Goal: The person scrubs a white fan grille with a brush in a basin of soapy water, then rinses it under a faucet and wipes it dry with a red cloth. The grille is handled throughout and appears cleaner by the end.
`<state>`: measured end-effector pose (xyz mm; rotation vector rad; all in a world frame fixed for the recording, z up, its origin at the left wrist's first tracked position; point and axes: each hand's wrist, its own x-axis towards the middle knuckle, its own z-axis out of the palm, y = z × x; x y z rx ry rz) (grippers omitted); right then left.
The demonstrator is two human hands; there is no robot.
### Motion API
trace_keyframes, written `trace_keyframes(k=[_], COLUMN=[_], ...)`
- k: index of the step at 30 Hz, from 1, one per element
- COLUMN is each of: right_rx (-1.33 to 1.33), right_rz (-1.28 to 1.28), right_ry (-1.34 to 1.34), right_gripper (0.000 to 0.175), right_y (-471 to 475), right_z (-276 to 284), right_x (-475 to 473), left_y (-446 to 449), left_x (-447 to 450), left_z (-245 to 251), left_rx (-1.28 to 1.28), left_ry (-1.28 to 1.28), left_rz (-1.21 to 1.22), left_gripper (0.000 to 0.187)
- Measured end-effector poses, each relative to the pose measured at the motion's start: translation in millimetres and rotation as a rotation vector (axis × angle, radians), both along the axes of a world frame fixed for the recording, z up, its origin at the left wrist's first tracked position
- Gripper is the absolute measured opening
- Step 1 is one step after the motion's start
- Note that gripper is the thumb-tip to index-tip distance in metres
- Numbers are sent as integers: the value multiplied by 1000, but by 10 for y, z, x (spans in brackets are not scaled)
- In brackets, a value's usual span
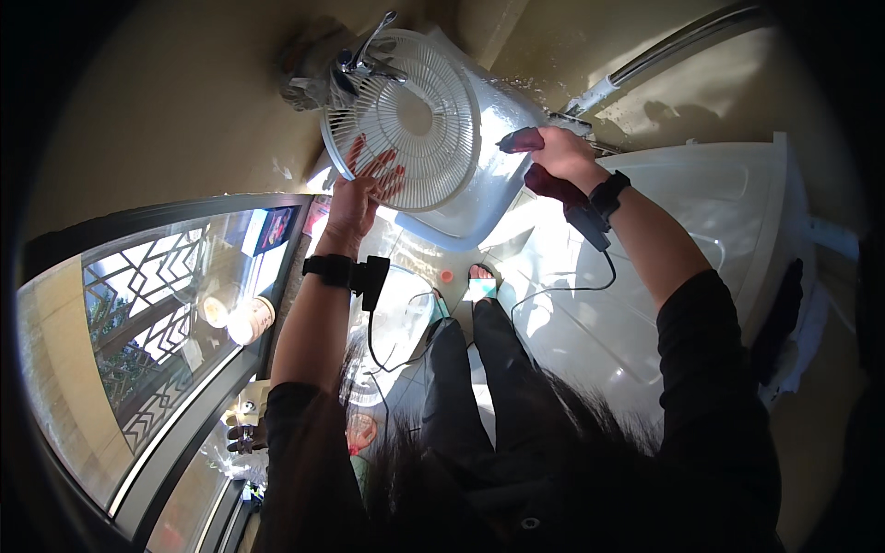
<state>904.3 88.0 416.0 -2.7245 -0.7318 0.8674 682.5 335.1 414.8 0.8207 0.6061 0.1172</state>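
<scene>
A round white fan grille (442, 162) is tilted over a white sink (464, 238), beneath a chrome faucet (359, 66). My left hand (359, 197) grips its lower left rim. The thumb lies on the near side, and the spread fingers show through the slats from behind. To the right of the grille, my right hand (563, 155) is closed around a dark red cloth (522, 140). Part of the cloth hangs below the fist, and it is apart from the grille. Water droplets glint above the sink's right side.
A large white cabinet-like body (664, 263) stands at the right, below a shiny pipe (681, 41). At left is a framed window (173, 207) with a tub-shaped container (251, 320) by it. A clear plastic basin (390, 311) sits on the tiled floor. Cables hang from both wrist straps.
</scene>
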Motion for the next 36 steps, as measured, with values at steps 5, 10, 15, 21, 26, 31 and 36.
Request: trace_keyframes(k=[5,10,15,21,26,31,36], right_rx=[480,310,487,97,93,-69,37], right_rz=[-165,228,618,936,664,220,-36], right_ry=[92,-226,-323,-484,-517,38,345], right_gripper=[34,34,19,5,6,26,31], right_y=[382,1138,979,417,200,105,-169], right_z=[-61,-47,7,-357,-525,-272,-85], right_x=[137,-350,-1056,-993,-572,-171,284], left_y=[-82,-155,21,9,-24,-125,-163], left_x=[51,193,288,96,90,153,208], left_z=[6,-80,-233,-102,207,427,558], left_rx=[-41,-67,18,-1,-33,-2,-172], left_ry=[-22,-15,-33,6,83,52,91], left_rz=[-40,-58,1,-29,-95,-222,-176], left_gripper=[87,84,49,62,78,58,40])
